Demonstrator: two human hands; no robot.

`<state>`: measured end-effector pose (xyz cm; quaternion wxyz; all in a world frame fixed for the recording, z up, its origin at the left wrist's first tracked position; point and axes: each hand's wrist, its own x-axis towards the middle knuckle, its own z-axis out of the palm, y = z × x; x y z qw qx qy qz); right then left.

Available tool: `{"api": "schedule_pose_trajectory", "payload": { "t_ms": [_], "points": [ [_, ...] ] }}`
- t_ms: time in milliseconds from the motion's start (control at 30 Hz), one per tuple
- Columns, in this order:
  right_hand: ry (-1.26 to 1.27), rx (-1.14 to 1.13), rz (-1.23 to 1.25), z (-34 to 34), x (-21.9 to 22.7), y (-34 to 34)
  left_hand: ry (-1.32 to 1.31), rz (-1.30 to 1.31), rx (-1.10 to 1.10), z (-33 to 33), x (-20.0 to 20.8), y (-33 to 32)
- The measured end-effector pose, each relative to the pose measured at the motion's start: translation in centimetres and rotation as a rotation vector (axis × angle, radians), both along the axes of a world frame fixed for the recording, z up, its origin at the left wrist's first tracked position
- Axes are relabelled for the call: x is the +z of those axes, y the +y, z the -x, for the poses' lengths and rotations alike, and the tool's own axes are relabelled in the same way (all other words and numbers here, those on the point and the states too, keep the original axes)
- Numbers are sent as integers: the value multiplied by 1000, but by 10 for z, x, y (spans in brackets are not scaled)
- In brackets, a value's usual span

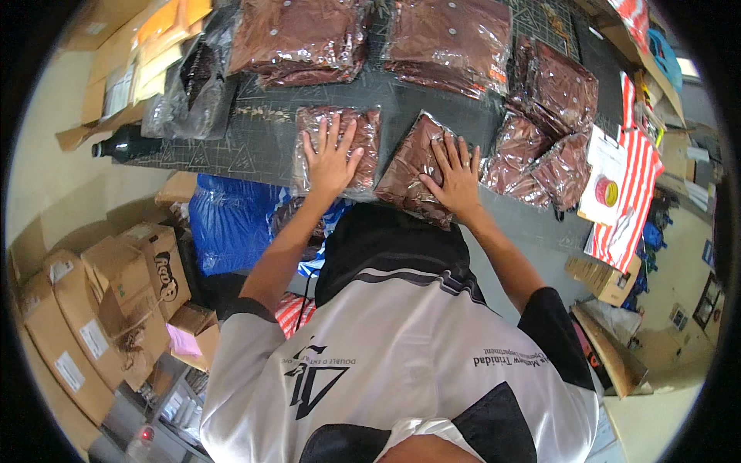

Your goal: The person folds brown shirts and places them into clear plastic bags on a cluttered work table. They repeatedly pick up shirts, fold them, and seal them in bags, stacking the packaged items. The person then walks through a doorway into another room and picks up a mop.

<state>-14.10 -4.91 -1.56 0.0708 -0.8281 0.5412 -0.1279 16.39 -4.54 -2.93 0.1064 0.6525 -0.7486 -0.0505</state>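
1 brn pkg (368, 139) (407, 166) lies under ea. grip (332, 160) (456, 176).

Pretty sure this is a small packing room or stockroom, tbh. There's a dark patterned worktable (266, 148) loaded with brown packs in clear plastic (301, 35), plus a clipboard (602, 158) with a roll of tape (607, 193) on it. Labelled cardboard cartons (55, 333) crowd the left wall, and a bulging blue plastic sack (228, 224) sits just below the table edge.
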Motion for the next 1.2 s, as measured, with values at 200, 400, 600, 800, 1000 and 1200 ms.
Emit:
{"api": "schedule_pose_trajectory", "payload": {
  "t_ms": [200,400,600,800,1000,1200],
  "points": [
    [30,-82,-78,-3,-14,7,39,15,-142,-23,0,-11],
    [-26,-445,-71,-25,-24,14,48,-70,-87,-15,4,-14],
    [-63,16,-84,-50,7,24,114,-40,-22,39,11,-11],
    [33,-7,-46,-52,-18,32,113,40,-40,45,-4,-15],
    [-30,-145,-39,-66,-20,24,576,-95,38,24,45,-22],
    [-333,-372,-20,-85,-30,7,1284,-43,257,-25,104,-20]
  ]
}}
